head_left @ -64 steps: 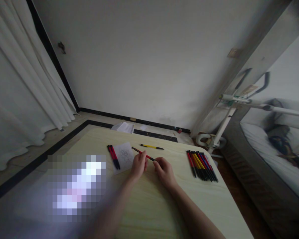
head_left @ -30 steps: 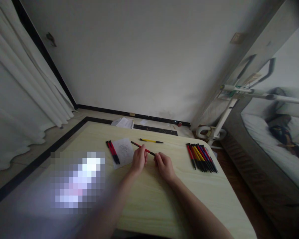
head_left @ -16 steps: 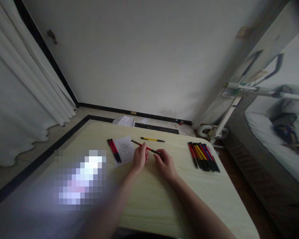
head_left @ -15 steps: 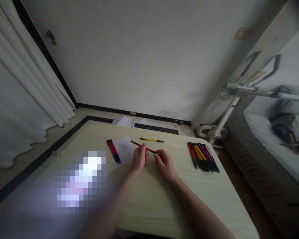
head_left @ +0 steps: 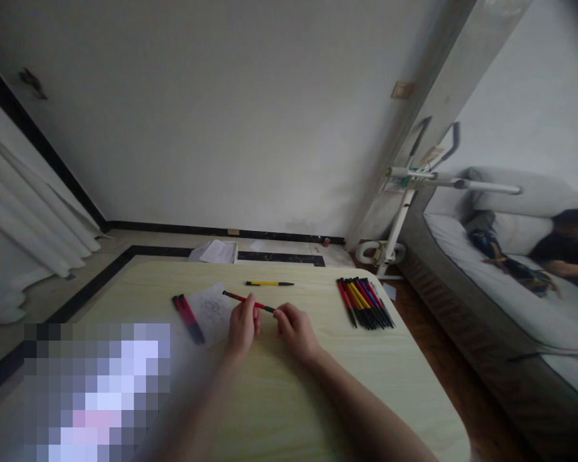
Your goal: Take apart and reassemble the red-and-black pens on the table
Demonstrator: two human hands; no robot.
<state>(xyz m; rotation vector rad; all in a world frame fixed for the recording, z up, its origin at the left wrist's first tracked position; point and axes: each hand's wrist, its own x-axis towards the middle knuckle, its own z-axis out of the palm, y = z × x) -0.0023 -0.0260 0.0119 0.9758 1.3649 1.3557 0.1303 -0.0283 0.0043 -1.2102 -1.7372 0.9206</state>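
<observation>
A slim red and black pen (head_left: pixel 236 296) is held just above the table (head_left: pixel 270 398), slanting down to the right. My left hand (head_left: pixel 243 327) is closed around its middle. At its right end, the thumb and fingers of my right hand (head_left: pixel 297 330) pinch the black part, hiding the tip. Left of my hands, a paper (head_left: pixel 216 309) with a pencil-like drawing lies flat, and two red and black pens (head_left: pixel 189 319) rest at its left edge. Beyond my hands lies a single yellow and black pen (head_left: pixel 270 283).
Several red, yellow and blue pens with black ends (head_left: pixel 366 305) lie side by side at the table's right. A white box with papers (head_left: pixel 214 251) stands on the floor behind. White exercise equipment (head_left: pixel 397 224) and a sofa (head_left: pixel 443 282) with a person (head_left: pixel 571 250) are at right.
The view has turned to the right, bringing a person on the sofa into sight. Both hands stay on the pen; my right fingers now cover more of its right end.
</observation>
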